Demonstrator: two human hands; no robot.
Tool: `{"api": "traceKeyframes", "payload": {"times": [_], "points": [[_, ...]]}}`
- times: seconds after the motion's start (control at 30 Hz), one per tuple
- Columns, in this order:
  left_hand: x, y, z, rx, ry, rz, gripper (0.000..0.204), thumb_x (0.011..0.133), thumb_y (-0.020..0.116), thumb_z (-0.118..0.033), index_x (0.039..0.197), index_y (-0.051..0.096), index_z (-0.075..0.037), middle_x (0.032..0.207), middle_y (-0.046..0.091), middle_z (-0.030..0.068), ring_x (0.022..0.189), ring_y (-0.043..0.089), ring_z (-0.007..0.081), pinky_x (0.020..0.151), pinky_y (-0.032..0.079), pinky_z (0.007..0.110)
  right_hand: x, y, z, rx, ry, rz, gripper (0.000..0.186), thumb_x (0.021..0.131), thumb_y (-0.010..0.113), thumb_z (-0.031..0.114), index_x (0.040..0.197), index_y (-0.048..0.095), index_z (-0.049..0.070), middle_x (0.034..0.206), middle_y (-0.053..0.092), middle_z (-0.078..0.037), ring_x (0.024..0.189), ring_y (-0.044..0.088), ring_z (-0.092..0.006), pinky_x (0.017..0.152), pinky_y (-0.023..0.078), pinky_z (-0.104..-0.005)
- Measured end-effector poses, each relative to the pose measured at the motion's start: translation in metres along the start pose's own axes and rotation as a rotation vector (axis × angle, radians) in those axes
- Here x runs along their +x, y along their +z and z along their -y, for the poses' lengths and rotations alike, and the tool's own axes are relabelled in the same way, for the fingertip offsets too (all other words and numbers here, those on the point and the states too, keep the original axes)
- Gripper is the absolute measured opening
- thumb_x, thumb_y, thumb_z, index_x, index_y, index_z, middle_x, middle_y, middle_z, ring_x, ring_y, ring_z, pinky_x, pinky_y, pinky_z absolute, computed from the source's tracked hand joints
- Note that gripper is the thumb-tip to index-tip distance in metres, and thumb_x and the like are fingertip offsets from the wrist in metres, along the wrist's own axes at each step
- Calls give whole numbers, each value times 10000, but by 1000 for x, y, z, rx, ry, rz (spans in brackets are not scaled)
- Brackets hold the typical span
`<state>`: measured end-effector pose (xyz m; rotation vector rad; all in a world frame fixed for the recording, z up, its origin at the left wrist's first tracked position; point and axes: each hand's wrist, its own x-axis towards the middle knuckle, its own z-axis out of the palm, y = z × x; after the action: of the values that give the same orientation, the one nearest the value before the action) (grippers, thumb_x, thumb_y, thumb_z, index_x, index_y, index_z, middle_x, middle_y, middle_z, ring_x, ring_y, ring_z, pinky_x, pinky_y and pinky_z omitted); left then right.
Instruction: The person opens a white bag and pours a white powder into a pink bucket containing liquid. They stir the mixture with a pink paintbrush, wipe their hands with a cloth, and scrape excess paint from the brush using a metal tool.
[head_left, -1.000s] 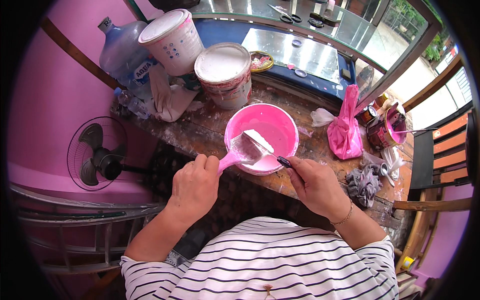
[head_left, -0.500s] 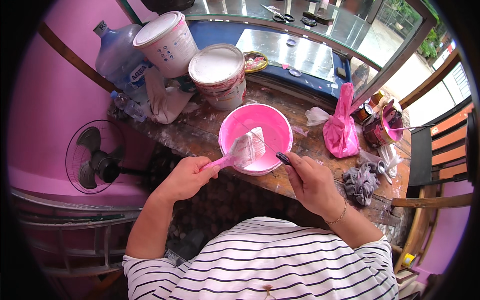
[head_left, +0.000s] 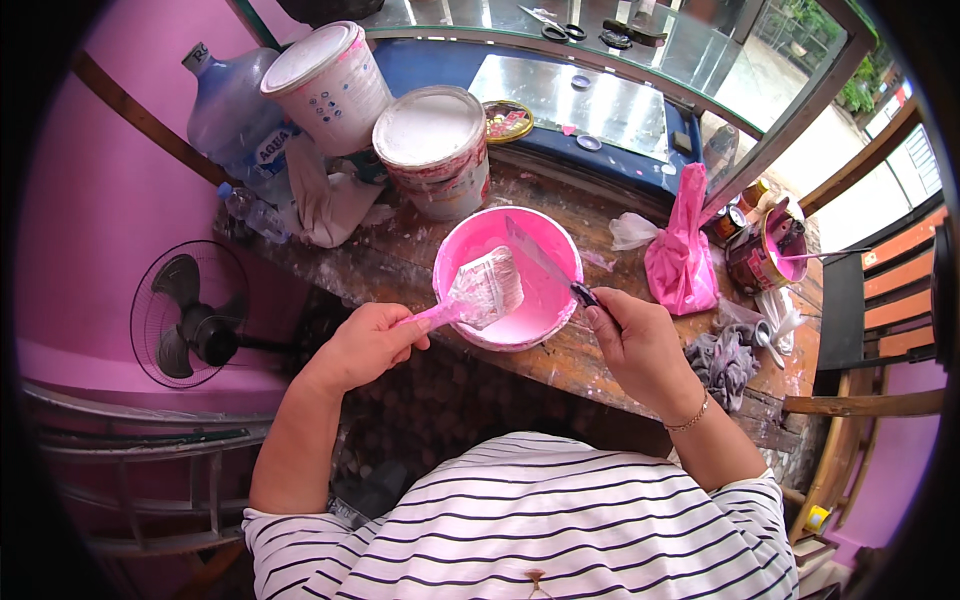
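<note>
My left hand [head_left: 365,345] is closed round the pink handle of a wide paintbrush [head_left: 488,288]. The bristles, coated in whitish-pink paint, are over the open pink bucket [head_left: 458,247]. My right hand [head_left: 640,345] grips the dark handle of a knife [head_left: 543,260], its blade slanting across the bucket's mouth, up and to the left. A gap shows between blade and bristles. Pale pink paint lies in the bottom of the bucket, which stands on the stained wooden table [head_left: 350,270].
Two lidded paint pails [head_left: 433,165] stand behind the bucket, near a large water bottle [head_left: 235,110]. On the right are a pink plastic bag [head_left: 680,262], an open paint can [head_left: 755,262] and a grey rag [head_left: 722,365]. A glass case [head_left: 570,105] runs along the back.
The knife has turned from edge-on to showing its flat side, and my right hand has shifted slightly right. The paintbrush has moved a little left and its bristles have tipped upward.
</note>
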<state>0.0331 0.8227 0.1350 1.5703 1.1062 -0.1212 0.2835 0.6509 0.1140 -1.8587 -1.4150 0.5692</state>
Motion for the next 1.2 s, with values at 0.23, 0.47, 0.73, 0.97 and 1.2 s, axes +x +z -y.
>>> {"api": "traceKeyframes", "payload": {"times": [0.23, 0.47, 0.73, 0.97, 1.2], "points": [[4, 0, 2, -518, -212, 152, 246, 935, 503, -232, 896, 571, 1, 586, 446, -26, 431, 308, 15, 374, 225, 175, -22, 14, -19, -134, -158, -103, 250, 885, 571, 132, 1111, 575, 25, 829, 603, -159, 670, 605, -335, 566, 472, -402], [3, 17, 1, -812, -265, 196, 232, 959, 457, -203, 902, 559, -4, 596, 448, -20, 423, 308, 26, 371, 242, 173, -31, 18, -17, -31, -271, -109, 310, 873, 582, 129, 1169, 546, 41, 799, 592, -117, 623, 595, -299, 512, 474, -371], [-12, 29, 2, -1001, -267, 219, 249, 976, 421, -209, 899, 554, -13, 570, 407, -27, 420, 291, 34, 376, 240, 174, -15, 12, -37, -112, -113, -3, 260, 881, 572, 137, 1117, 570, 28, 828, 606, -151, 687, 600, -351, 615, 485, -430], [-23, 28, -1, -789, -232, 147, 240, 960, 469, -223, 899, 559, -9, 582, 426, -21, 433, 310, 28, 380, 237, 174, -22, 13, -24, -106, -156, -104, 262, 883, 573, 129, 1130, 568, 39, 801, 587, -148, 659, 590, -330, 572, 467, -402], [-20, 36, 5, -793, -247, 100, 227, 947, 468, -204, 901, 570, -7, 572, 422, -15, 425, 307, 31, 369, 238, 174, -32, 22, -50, -89, -187, -102, 270, 878, 587, 121, 1131, 563, 29, 782, 581, -136, 642, 588, -315, 554, 461, -394]]}}
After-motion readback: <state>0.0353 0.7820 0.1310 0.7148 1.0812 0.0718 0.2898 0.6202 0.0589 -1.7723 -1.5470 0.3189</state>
